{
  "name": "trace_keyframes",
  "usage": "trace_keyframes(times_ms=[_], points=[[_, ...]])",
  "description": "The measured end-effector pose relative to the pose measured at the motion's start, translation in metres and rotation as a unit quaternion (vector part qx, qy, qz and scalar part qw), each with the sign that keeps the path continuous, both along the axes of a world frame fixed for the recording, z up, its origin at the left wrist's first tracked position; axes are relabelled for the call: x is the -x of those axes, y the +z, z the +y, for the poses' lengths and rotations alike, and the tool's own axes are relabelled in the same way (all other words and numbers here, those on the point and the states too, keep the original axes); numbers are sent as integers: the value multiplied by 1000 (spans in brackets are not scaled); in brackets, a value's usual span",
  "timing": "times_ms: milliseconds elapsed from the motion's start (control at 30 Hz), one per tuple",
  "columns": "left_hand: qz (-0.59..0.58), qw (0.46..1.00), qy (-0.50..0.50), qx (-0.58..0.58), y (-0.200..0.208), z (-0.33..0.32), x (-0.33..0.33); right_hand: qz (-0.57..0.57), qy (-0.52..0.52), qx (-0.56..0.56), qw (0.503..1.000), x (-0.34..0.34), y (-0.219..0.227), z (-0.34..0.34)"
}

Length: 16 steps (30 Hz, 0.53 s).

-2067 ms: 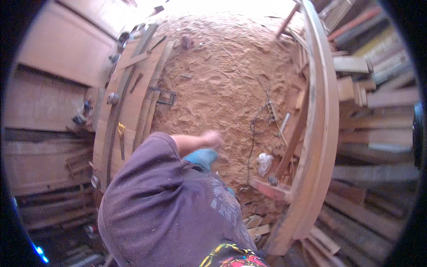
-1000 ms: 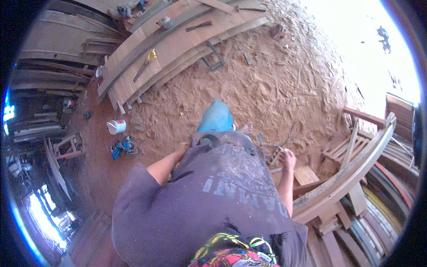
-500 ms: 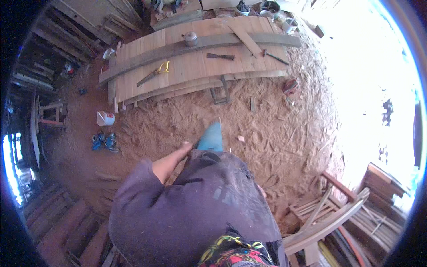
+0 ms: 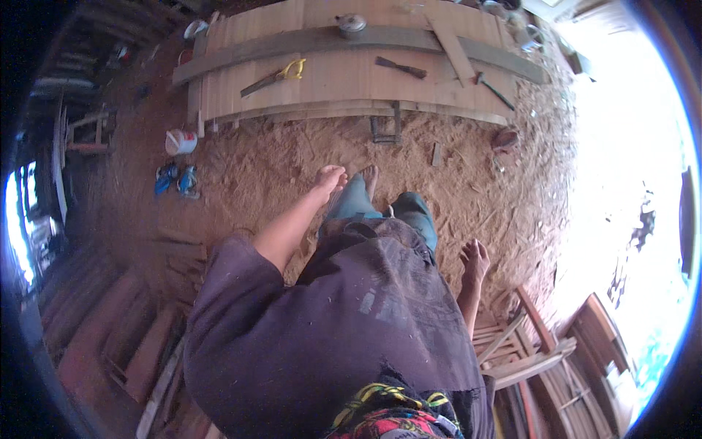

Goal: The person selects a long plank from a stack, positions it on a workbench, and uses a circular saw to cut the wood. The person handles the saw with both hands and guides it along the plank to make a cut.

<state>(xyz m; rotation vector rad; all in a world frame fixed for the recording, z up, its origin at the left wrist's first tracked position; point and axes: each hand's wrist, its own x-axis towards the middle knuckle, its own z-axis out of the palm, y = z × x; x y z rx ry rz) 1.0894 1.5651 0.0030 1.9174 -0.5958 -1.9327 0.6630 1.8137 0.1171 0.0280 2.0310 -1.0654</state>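
Observation:
My left hand [image 4: 331, 178] hangs in front of my left leg, above the sandy floor, its fingers loosely bent with nothing seen in them. Off to my right side, my right hand [image 4: 475, 257] hangs free with its fingers apart, also holding nothing. Neither hand touches the low plank workbench [image 4: 336, 88] ahead. On it lie a hand saw [image 4: 274, 77] with a yellow handle, a dark flat tool [image 4: 401, 67] I cannot name for sure, and a hammer [image 4: 495, 91]. A small round metal pot [image 4: 351, 25] stands on the long grey beam [image 4: 292, 45] across the bench.
A white bucket [image 4: 180, 142] and blue footwear [image 4: 176, 180] are on the floor at left. A wooden frame [image 4: 385, 129] leans at the bench's near edge. Stacked boards [image 4: 110, 358] lie at lower left; a wooden chair [image 4: 523, 336] and more timber [image 4: 599, 329] are at right.
The bench has shifted up and a little right in the view. My left hand has swung forward, and my right hand, mostly hidden before, now shows at my side.

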Motion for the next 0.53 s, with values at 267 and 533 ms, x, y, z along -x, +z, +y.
trace_keyframes(times_ms=[267,533], points=[[-67,992,83,-63,-22,63,5,-54,222,-36,973,59,-127,44],[-111,988,82,-70,-20,80,118,-105,225,-113,962,214,-106,-61]])
